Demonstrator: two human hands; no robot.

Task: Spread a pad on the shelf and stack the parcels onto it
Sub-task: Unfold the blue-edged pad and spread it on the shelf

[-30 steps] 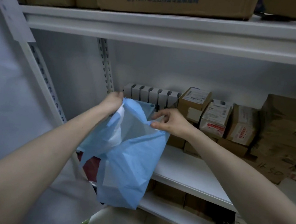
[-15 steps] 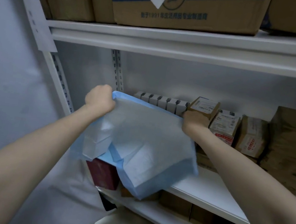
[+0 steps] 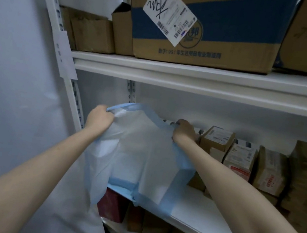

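A pale blue and white pad point(image 3: 138, 154) hangs unfolded over the left end of the white middle shelf point(image 3: 199, 214). My left hand point(image 3: 99, 118) grips its top left corner and my right hand point(image 3: 184, 131) grips its top right corner, both raised above the shelf board. The pad's lower edge droops over the shelf's front edge. Brown cardboard parcels point(image 3: 217, 142) with white labels stand in a row on the right half of the same shelf, just right of my right hand.
The upper shelf point(image 3: 195, 76) carries a big blue and brown carton point(image 3: 206, 30) and smaller boxes. A white slotted upright point(image 3: 75, 94) and a wall close the left side. A dark red box point(image 3: 112, 206) and brown boxes sit on the shelf below.
Both hands have lifted the pad and pulled it open, from a folded bunch to a wide sheet. It now reaches deeper over the shelf. The camera has tilted upward.
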